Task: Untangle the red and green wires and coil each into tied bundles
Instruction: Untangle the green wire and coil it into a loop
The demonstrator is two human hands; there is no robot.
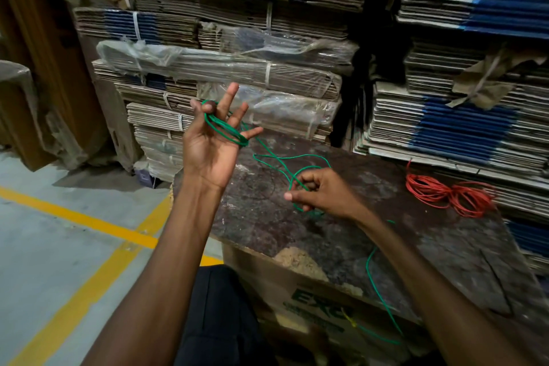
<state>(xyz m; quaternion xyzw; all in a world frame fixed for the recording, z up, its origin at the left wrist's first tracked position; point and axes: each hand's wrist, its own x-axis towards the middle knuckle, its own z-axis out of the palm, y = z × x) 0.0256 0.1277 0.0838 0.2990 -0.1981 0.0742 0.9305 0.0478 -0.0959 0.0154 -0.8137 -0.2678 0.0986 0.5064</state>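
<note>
My left hand is raised palm up above the table's left end. Several turns of green wire loop from its thumb and forefinger across to the little finger, and the thumb pinches the loops at the top. The other fingers are spread straight. From there the green wire runs down across the table to my right hand, whose curled fingers grip it low over the dark tabletop. More green wire trails under my right forearm and over the table's front edge. A red wire bundle lies coiled at the table's far right.
Stacks of flattened cardboard rise right behind and to the right of the table. A cardboard box with green print sits under the table's front edge. Grey floor with yellow lines lies to the left.
</note>
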